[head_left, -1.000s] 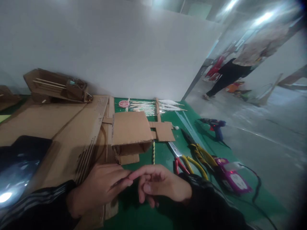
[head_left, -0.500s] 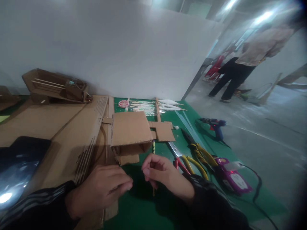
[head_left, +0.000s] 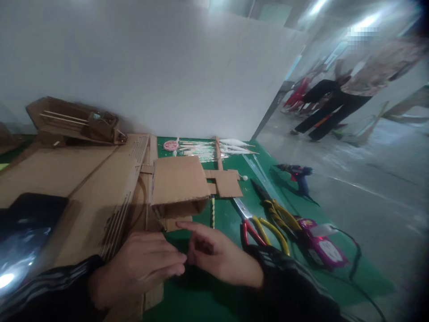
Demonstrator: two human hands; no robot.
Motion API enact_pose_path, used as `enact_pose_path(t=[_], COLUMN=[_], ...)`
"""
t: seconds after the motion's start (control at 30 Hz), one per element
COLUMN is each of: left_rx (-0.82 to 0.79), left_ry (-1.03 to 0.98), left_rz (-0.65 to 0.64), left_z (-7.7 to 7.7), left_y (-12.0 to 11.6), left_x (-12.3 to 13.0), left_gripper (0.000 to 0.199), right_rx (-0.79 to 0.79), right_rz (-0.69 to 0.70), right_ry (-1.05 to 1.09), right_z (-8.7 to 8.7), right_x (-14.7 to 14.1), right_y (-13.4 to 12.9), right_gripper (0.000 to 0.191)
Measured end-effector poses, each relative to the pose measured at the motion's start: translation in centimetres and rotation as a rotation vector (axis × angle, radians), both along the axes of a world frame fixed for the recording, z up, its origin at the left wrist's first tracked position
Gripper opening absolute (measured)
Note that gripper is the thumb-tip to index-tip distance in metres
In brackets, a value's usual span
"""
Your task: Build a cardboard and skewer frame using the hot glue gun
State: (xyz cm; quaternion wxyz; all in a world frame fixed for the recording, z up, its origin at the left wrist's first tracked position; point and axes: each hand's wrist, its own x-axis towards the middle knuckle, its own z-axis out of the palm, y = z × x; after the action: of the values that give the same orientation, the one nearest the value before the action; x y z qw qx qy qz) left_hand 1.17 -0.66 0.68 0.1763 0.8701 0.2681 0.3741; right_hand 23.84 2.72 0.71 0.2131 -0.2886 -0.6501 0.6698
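My left hand is low in front of a cardboard box, its fingers pressed together with the thumb. My right hand faces it, almost fingertip to fingertip. Its index finger stretches toward the box's lower flap, while thumb and other fingers curl into a pinch. Whatever either hand may hold is too small or hidden to make out. The box lies with an open side toward me. Right of it is a flat cardboard piece; a yellow-and-black striped stick runs down behind my right hand.
Scissors with red and yellow handles, yellow-handled pliers, a purple device with a cable and a blue glue gun lie on the right. Cardboard sheets and a dark shiny object are left. A person stands beyond.
My right hand has moved left toward my left hand, its index finger now extended, uncovering more of the striped stick. My left hand has barely moved. The view has shifted slightly.
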Motion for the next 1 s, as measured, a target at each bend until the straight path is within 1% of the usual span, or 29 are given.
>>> enact_pose_path(t=[0.03,0.1,0.13,0.17,0.27,0.37,0.5,0.57,0.63,0.7,0.77,0.9,1.0], left_rx=[0.021,0.044,0.043,0.038,0.003,-0.051,-0.127,-0.133,-0.123,-0.105,-0.102,-0.135,-0.175], left_ry=[-0.016,-0.044,-0.050,-0.053,-0.035,0.022,0.049,0.034,0.035,0.062,0.098,0.110,0.126], left_rz=[-0.007,-0.005,0.000,0.003,0.022,0.081,0.213,0.236,0.227,0.194,0.147,0.098,0.124], left_z=[-0.1,-0.2,-0.3,-0.4,-0.5,-0.5,-0.6,-0.6,-0.6,-0.8,-0.9,-1.1,-1.4], left_y=[0.1,0.1,0.1,0.1,-0.1,-0.2,-0.5,-0.6,-0.6,-0.5,-0.3,-0.2,-0.2], left_x=[0.0,0.1,0.0,0.0,-0.2,-0.3,-0.2,-0.2,-0.3,-0.3,-0.3,-0.2,-0.4], left_gripper=[0.010,0.010,0.010,0.010,0.010,0.003,0.013,0.013,0.015,0.022,0.025,0.019,0.012], right_rx=[0.051,0.132,0.154,0.162,0.103,0.047,-0.013,-0.027,-0.027,-0.021,-0.015,0.015,0.004], right_rz=[0.019,0.041,0.047,0.051,0.044,0.055,0.058,0.051,0.049,0.049,0.055,0.052,0.051], right_ry=[-0.036,-0.116,-0.142,-0.153,-0.146,-0.124,-0.080,-0.082,-0.081,-0.071,-0.068,-0.081,-0.076], right_z=[-0.1,-0.1,0.0,0.1,0.4,0.6,0.7,0.7,0.7,0.7,0.6,0.5,0.5], right_x=[-0.2,-0.6,-0.6,-0.6,-0.4,-0.1,0.1,0.1,0.1,0.0,0.0,-0.1,-0.2], right_y=[-0.2,-0.3,-0.4,-0.3,-0.1,0.0,-0.1,-0.1,-0.1,-0.1,-0.1,-0.2,-0.2], right_gripper=[0.055,0.037,0.027,0.022,0.028,0.033,0.036,0.038,0.038,0.038,0.037,0.034,0.032])
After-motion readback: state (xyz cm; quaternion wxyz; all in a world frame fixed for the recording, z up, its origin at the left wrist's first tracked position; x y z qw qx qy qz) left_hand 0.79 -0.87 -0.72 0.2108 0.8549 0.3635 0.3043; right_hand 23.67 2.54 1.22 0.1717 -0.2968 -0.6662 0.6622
